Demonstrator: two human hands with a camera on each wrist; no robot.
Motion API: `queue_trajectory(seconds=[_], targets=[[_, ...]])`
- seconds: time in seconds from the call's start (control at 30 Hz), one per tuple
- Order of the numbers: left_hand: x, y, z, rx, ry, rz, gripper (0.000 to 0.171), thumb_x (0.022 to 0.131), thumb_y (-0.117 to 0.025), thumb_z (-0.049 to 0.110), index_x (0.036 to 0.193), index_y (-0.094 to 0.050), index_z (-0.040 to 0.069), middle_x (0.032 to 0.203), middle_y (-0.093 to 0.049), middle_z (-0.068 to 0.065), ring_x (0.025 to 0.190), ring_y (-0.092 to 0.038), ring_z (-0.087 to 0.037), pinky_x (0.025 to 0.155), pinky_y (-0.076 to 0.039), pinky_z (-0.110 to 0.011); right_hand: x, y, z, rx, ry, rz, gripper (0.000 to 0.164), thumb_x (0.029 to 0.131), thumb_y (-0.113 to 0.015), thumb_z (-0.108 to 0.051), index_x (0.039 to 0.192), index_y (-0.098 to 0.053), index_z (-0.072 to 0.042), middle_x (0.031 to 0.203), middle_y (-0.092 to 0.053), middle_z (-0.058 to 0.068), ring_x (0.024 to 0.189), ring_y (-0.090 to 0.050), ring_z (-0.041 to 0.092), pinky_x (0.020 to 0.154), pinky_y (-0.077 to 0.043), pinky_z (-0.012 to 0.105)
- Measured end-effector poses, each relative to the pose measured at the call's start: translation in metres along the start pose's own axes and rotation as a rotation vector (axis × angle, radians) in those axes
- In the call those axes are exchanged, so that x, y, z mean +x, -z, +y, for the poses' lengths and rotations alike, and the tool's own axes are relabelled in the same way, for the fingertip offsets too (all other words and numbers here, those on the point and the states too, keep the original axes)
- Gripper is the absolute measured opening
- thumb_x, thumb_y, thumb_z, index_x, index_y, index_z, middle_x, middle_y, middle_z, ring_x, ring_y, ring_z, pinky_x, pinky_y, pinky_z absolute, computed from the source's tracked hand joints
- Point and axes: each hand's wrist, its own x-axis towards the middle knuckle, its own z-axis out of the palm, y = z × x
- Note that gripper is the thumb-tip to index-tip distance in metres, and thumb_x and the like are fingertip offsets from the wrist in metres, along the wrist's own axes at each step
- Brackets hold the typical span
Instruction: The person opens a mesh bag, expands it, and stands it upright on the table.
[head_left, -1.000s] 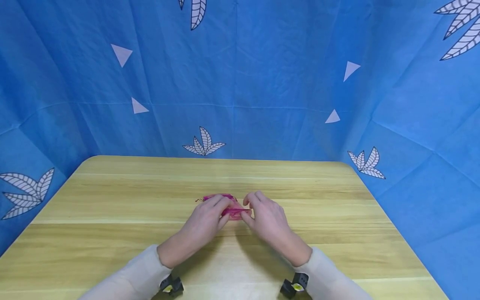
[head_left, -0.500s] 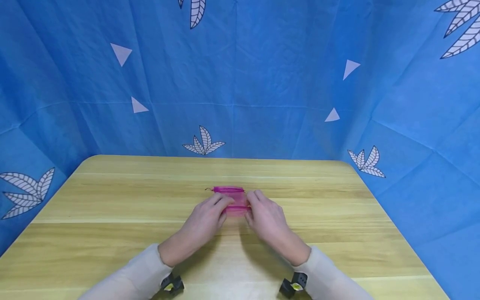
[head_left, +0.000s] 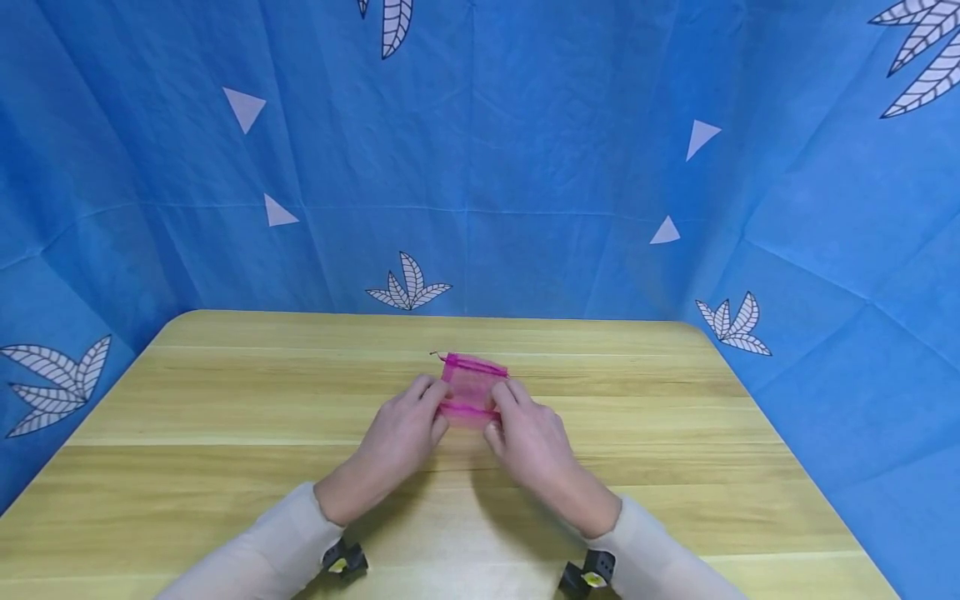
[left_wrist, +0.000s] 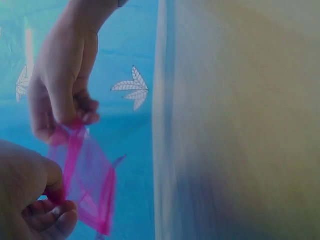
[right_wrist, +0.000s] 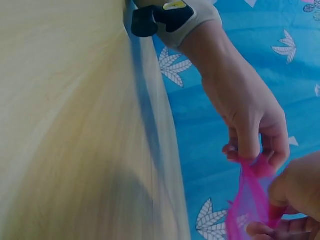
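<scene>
A sheer pink organza drawstring pouch (head_left: 472, 386) is held up between my two hands, above the table. My left hand (head_left: 400, 432) pinches its left side and my right hand (head_left: 529, 435) pinches its right side, both along a darker pink band. The drawstring edge points away from me, with a short cord at its left corner. In the left wrist view the pouch (left_wrist: 92, 180) hangs between both hands, and its weave is see-through. The right wrist view shows part of the pouch (right_wrist: 250, 200) between the fingers. Nothing shows inside it.
A light wood-grain table (head_left: 225, 400) lies under my hands. Behind it and at both sides hangs a blue cloth (head_left: 555, 150) with white leaf and triangle prints. A small black camera (head_left: 345, 563) sits at each wrist.
The pouch's far part has unfolded and swung up and to the right, so more of its body shows. My right fingers have closed on its right side; the left hand has shifted slightly left.
</scene>
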Motion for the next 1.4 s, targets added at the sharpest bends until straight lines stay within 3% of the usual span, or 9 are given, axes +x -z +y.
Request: queue_trajectory(seconds=[0.27, 0.4, 0.53, 0.7, 0.87, 1.1, 1.23, 1.4], targets=[[0.0004, 0.0021, 0.0027, -0.013, -0.090, 0.074, 0.015, 0.083, -0.076, 0.011, 0.096, -0.069, 0.008, 0.086, -0.063, 0.000, 0.067, -0.055, -0.009, 0.058, -0.051, -0.023, 0.0060, 0.0042, 0.0060, 0.111, -0.029, 0.081, 0.015, 0.086, -0.067, -0.002, 0.094, -0.056, -0.009, 0.081, -0.054, -0.002, 0.064, -0.050, 0.009, 0.053, -0.044, 0.025], [-0.0004, 0.0025, 0.0025, 0.004, -0.100, 0.087, 0.012, 0.083, -0.079, 0.012, 0.091, -0.071, 0.009, 0.083, -0.065, 0.000, 0.069, -0.061, -0.013, 0.062, -0.054, -0.027, 0.0063, 0.0051, 0.0065, 0.109, -0.009, 0.085, 0.020, 0.082, -0.070, 0.002, 0.094, -0.058, -0.009, 0.081, -0.055, -0.001, 0.064, -0.051, 0.009, 0.055, -0.046, 0.024], [-0.0015, 0.0027, 0.0021, 0.041, -0.098, 0.089, 0.014, 0.081, -0.081, 0.013, 0.085, -0.067, 0.010, 0.078, -0.062, 0.001, 0.066, -0.058, -0.015, 0.060, -0.053, -0.028, 0.0059, 0.0061, 0.0048, 0.114, 0.003, 0.081, 0.020, 0.081, -0.071, 0.001, 0.093, -0.058, -0.009, 0.080, -0.055, -0.002, 0.063, -0.050, 0.009, 0.054, -0.046, 0.023], [-0.0020, 0.0020, 0.0023, 0.064, -0.129, 0.112, 0.019, 0.080, -0.082, 0.011, 0.081, -0.062, 0.011, 0.076, -0.056, 0.002, 0.064, -0.052, -0.013, 0.058, -0.050, -0.026, 0.0047, 0.0052, 0.0050, 0.049, 0.051, 0.083, 0.016, 0.082, -0.076, -0.007, 0.092, -0.063, -0.010, 0.077, -0.055, -0.005, 0.060, -0.050, 0.008, 0.051, -0.043, 0.023], [-0.0014, 0.0009, 0.0033, 0.047, -0.163, 0.133, 0.016, 0.081, -0.081, 0.012, 0.086, -0.066, 0.011, 0.080, -0.058, 0.002, 0.067, -0.054, -0.013, 0.060, -0.051, -0.025, 0.0032, 0.0018, 0.0078, -0.050, 0.123, 0.121, 0.011, 0.082, -0.079, -0.014, 0.091, -0.073, -0.015, 0.075, -0.057, -0.007, 0.059, -0.051, 0.008, 0.049, -0.044, 0.024], [-0.0004, 0.0024, 0.0042, 0.065, -0.146, 0.097, 0.012, 0.085, -0.078, 0.018, 0.093, -0.072, 0.010, 0.086, -0.064, 0.001, 0.073, -0.057, -0.014, 0.063, -0.052, -0.026, 0.0034, 0.0020, 0.0084, -0.027, 0.127, 0.162, 0.011, 0.079, -0.081, -0.012, 0.083, -0.071, -0.015, 0.076, -0.061, -0.006, 0.061, -0.056, 0.009, 0.052, -0.048, 0.026], [-0.0008, 0.0017, 0.0032, 0.071, -0.161, 0.101, 0.011, 0.082, -0.080, 0.015, 0.088, -0.072, 0.011, 0.086, -0.064, 0.000, 0.074, -0.057, -0.015, 0.064, -0.052, -0.027, 0.0025, 0.0017, 0.0075, -0.025, 0.131, 0.126, 0.015, 0.078, -0.082, -0.014, 0.085, -0.070, -0.014, 0.076, -0.059, -0.006, 0.061, -0.052, 0.008, 0.051, -0.046, 0.024], [-0.0018, 0.0011, 0.0035, 0.089, -0.189, 0.103, 0.014, 0.079, -0.083, 0.015, 0.086, -0.071, 0.012, 0.086, -0.064, 0.000, 0.074, -0.056, -0.015, 0.065, -0.051, -0.026, 0.0009, -0.0016, 0.0042, -0.016, 0.165, 0.054, 0.017, 0.084, -0.078, -0.025, 0.093, -0.069, -0.014, 0.083, -0.059, -0.004, 0.067, -0.053, 0.009, 0.055, -0.047, 0.026]])
